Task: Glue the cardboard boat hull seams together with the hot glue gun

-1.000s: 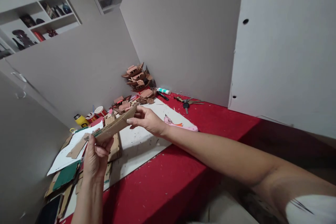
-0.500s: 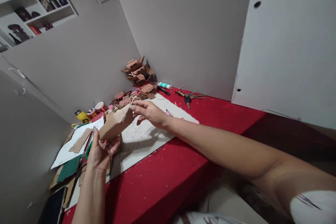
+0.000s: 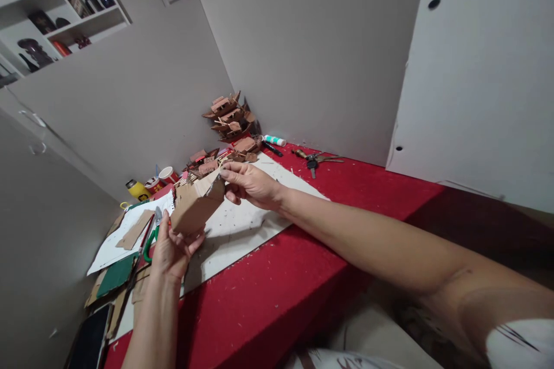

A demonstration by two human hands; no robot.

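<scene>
A brown cardboard piece is held up above the table between both hands. My left hand grips its lower edge, fingers closed, and green-handled scissors show at that hand, though I cannot tell whether it holds them. My right hand pinches the piece's upper right corner with thumb and fingers. A white sheet lies on the red tabletop below.
A pile of small brown cardboard models sits in the far corner, with a glue stick and keys beside it. Cups, a yellow bottle, paper, cardboard scraps and a green mat crowd the left end.
The cardboard piece has turned from lying edge-on to showing its broad face, and both hands have drawn closer together. The camera has shifted slightly.
</scene>
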